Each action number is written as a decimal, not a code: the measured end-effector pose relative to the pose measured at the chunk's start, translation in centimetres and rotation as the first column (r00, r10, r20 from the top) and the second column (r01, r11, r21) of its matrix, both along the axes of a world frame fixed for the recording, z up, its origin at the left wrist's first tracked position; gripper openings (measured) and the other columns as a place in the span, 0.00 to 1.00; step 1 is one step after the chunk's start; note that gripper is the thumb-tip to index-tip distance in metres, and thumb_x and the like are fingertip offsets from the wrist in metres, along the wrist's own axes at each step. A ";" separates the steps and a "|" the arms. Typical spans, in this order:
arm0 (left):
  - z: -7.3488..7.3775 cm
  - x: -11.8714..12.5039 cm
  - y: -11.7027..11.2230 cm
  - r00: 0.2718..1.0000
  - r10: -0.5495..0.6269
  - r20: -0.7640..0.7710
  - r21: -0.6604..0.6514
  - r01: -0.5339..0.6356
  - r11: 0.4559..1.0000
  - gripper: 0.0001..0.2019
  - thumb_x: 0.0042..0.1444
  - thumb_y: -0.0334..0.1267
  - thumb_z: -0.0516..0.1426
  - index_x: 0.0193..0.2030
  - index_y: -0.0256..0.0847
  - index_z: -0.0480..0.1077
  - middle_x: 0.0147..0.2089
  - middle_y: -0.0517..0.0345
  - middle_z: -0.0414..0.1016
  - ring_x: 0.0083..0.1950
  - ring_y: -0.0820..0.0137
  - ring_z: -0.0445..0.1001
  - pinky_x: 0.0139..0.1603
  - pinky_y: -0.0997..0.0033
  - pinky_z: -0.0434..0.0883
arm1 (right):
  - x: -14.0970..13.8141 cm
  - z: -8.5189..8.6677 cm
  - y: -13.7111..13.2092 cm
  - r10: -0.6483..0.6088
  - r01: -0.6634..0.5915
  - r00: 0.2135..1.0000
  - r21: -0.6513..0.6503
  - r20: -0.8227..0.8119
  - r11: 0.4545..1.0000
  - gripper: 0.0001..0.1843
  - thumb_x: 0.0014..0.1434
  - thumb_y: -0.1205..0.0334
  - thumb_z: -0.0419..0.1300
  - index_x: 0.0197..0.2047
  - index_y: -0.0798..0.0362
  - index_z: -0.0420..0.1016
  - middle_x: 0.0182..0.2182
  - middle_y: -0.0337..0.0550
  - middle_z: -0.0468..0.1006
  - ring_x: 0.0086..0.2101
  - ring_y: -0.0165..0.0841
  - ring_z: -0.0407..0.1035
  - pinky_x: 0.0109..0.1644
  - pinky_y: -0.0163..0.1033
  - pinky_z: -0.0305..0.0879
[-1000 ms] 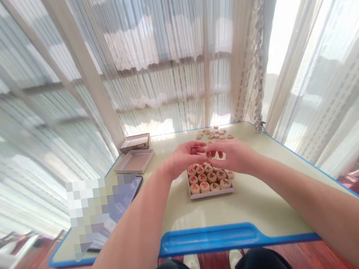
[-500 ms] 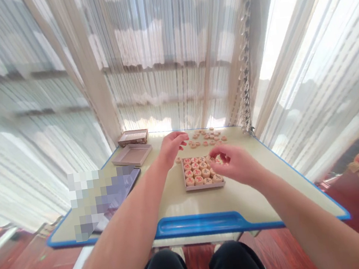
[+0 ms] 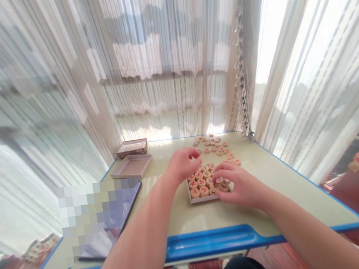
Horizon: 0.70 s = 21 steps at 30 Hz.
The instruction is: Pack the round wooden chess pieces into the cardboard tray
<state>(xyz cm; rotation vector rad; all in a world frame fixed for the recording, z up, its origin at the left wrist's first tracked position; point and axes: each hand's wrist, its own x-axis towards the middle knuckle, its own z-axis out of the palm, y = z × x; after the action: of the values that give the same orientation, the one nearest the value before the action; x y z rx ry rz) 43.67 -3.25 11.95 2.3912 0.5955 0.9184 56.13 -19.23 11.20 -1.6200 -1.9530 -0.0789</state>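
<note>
A shallow box (image 3: 204,199) on the table holds rows of round wooden xiangqi pieces (image 3: 204,191) with red or black characters. My right hand (image 3: 241,183) is at the box's front right, thumb and fingers closed about a xiangqi piece (image 3: 216,187) above the others. Part of the box's right side is hidden behind this hand. Over the back left corner hovers my left hand (image 3: 184,165), its fingers curled in toward the thumb. Whether anything is between those fingertips cannot be made out.
Loose pieces (image 3: 220,151) lie scattered behind the box. At the back left are an open shallow tray (image 3: 132,166) and a patterned box (image 3: 132,148). A dark-edged tablet (image 3: 124,218), partly pixelated, lies at the left. A blue trough (image 3: 211,240) lines the table's front edge.
My right hand has come nearer, from the box's back right to its front right. The left hand has moved right, over the box's back left corner. The view has tilted slightly up.
</note>
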 end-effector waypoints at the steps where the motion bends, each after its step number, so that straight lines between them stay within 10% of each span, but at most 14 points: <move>1: 0.0 0.0 -0.1 1.000 -0.007 -0.001 0.045 0.008 0.999 0.08 0.46 0.36 0.54 0.31 0.39 0.73 0.32 0.59 0.76 0.33 0.71 0.70 0.37 0.72 0.67 | 0.0 -0.1 0.0 0.003 -0.003 1.000 -0.004 0.006 1.000 0.08 0.46 0.65 0.59 0.34 0.50 0.72 0.36 0.43 0.70 0.39 0.35 0.63 0.46 0.42 0.60; 21: -0.4 -0.2 0.3 0.995 0.070 -0.066 0.137 -0.060 0.989 0.10 0.48 0.37 0.50 0.24 0.39 0.71 0.24 0.61 0.72 0.26 0.74 0.66 0.30 0.75 0.61 | 0.1 0.0 -0.3 0.018 -0.021 0.999 -0.079 -0.039 0.997 0.06 0.50 0.60 0.59 0.33 0.49 0.75 0.36 0.43 0.68 0.39 0.35 0.63 0.47 0.44 0.60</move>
<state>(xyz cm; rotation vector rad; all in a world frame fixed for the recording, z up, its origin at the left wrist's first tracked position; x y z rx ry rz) 43.51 -2.95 11.58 2.5475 0.6612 0.9317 56.19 -19.57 11.22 -1.6404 -1.9649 0.0375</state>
